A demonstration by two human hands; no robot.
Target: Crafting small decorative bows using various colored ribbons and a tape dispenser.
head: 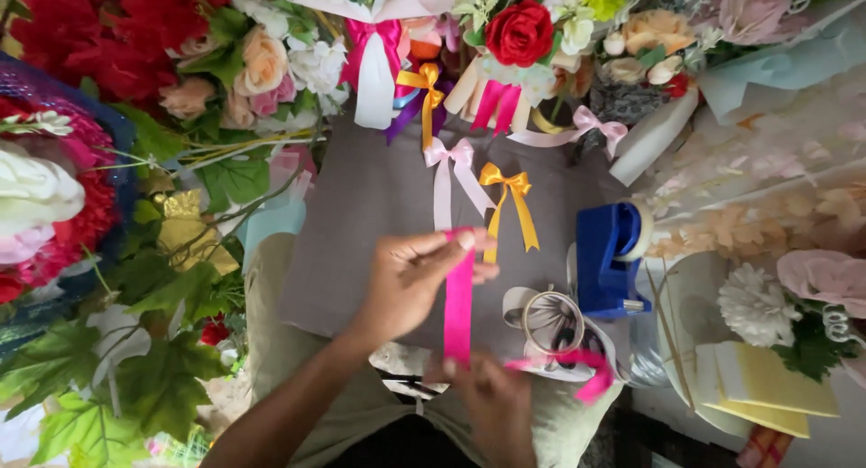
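My left hand (410,279) pinches the upper end of a bright pink ribbon (458,301) between thumb and fingers. My right hand (492,405) grips the ribbon's lower end near my lap. The strip hangs taut and upright between them, and a loose pink tail curls off to the right. Both hands hover above a grey cloth board (361,206). Finished bows lie on the cloth past my fingers: a pale pink bow (451,166) and a yellow bow (510,197).
A blue tape dispenser (606,259) stands right of my hands, with a clear tape roll (552,322) and scissors beside it. Artificial flowers and leaves crowd the left, top and right edges, including a red rose (520,32). Yellow paper sheets (762,387) lie at lower right.
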